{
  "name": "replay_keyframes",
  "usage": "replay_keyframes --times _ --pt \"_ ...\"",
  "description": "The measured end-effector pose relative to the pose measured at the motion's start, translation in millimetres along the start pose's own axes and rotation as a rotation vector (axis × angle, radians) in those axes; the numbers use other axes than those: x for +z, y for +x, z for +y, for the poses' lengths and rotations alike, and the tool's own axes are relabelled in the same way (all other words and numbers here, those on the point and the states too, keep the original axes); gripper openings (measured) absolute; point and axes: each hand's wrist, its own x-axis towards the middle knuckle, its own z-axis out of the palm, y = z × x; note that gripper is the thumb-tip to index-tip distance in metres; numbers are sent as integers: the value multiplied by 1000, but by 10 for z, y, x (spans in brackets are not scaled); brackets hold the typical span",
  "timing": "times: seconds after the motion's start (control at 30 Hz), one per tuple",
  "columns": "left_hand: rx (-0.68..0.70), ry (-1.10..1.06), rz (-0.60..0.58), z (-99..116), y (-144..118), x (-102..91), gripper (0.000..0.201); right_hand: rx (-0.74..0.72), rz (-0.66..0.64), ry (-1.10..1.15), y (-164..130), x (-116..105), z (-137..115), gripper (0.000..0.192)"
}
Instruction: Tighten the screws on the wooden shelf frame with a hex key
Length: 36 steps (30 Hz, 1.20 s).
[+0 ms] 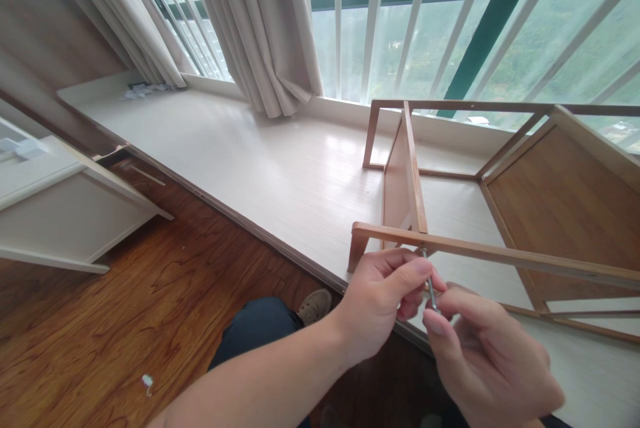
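Together, the left hand point(385, 301) and right hand point(480, 355) pinch a thin metal screw point(429, 281) just under the wooden frame's point(490, 255) front rail on the window platform point(240, 155); small, stiff and probably slippery, it is best gripped near its lower end.
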Motion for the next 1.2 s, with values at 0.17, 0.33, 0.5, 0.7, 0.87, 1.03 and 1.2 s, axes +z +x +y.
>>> replay_keyframes --times 0.17,0.33,0.5,0.7,0.87,1.03,1.2 --pt "-16 21 -14 -20 18 -34 35 3 9 -33 19 -9 -20 13" --pt "-55 1 -15 -21 7 -34 38 -35 -5 -46 63 -39 -24 12" --pt "-48 29 -3 -7 -4 -39 39 -49 -4 -62 102 -21 -48 13" --pt "-49 -15 -17 10 26 -11 38 -25 20 -59 97 20 -63 16" --pt "-65 -52 8 -12 38 39 37 -18 71 -55 60 27 -27 15" --pt "-50 -70 41 -49 41 41 39 -18 67 -53 43 35 -4 16" --pt "-42 -73 81 -60 56 63 41 -45 91 2 50 63 30 21"
